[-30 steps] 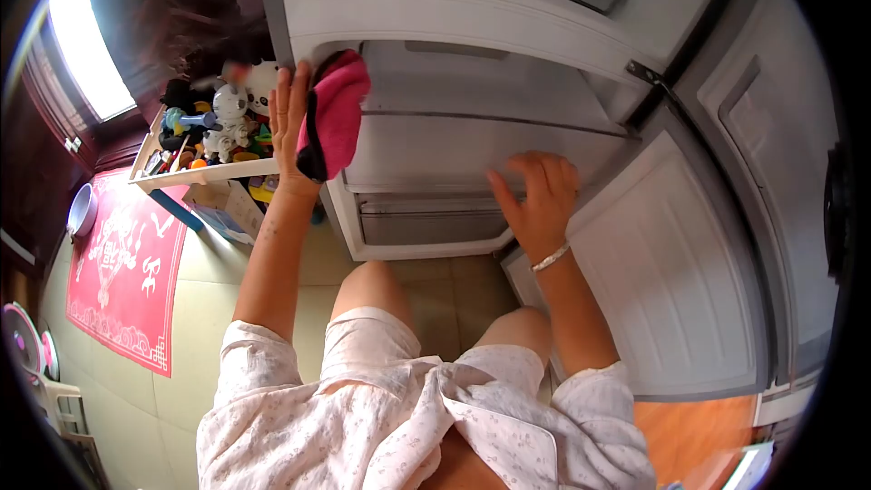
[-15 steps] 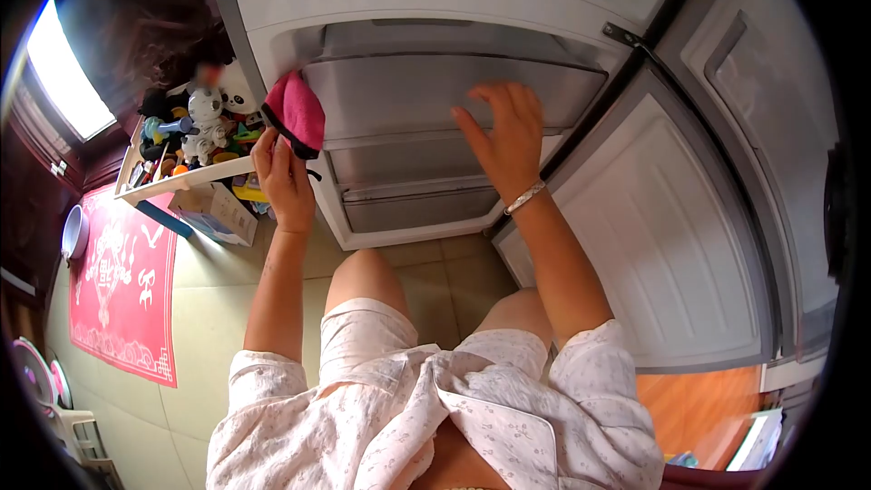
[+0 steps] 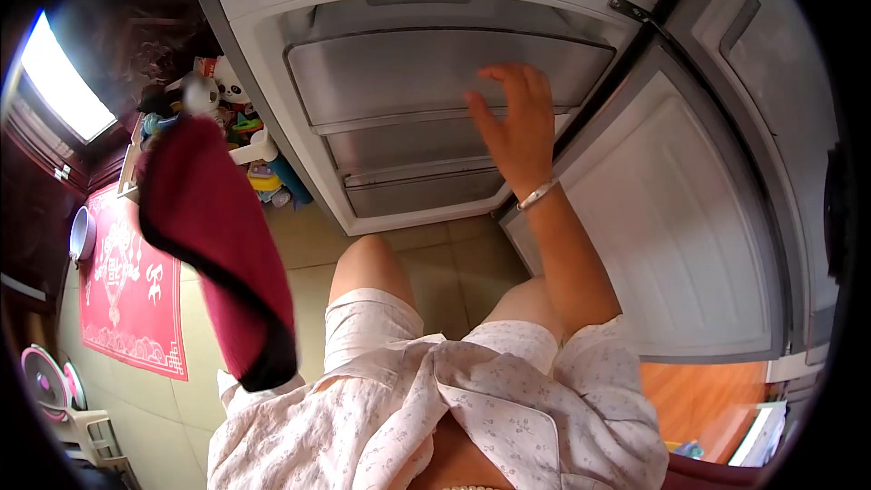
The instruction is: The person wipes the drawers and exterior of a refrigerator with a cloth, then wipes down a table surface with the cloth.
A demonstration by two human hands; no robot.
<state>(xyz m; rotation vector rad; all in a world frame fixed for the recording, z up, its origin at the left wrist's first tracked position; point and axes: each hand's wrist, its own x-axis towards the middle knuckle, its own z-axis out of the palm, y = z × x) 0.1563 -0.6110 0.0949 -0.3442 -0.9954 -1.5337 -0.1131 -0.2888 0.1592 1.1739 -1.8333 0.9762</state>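
Observation:
A deep pink cleaning cloth (image 3: 222,227) with black edging hangs at the left, raised close to the camera. My left hand is almost wholly hidden behind it, closed on the cloth. My right hand (image 3: 524,132) is held up before the freezer compartment, its fingers loosely curved and apart, holding nothing. A bracelet circles that wrist. Behind it are the translucent grey freezer drawers: the upper drawer front (image 3: 408,77), a middle one (image 3: 390,145) and a lower one (image 3: 422,195). I cannot tell whether the right fingers touch the upper drawer.
The freezer door (image 3: 667,227) stands open on the right. Toys, including a panda (image 3: 231,91), fill a rack at the left. A red patterned mat (image 3: 127,295) lies on the tiled floor (image 3: 299,236), near a basin (image 3: 83,234) and a plastic stool (image 3: 95,431).
The cloth has swung from beside the upper drawer toward me and to the left, spreading out and covering my left hand. My right hand has shifted slightly right and stays open.

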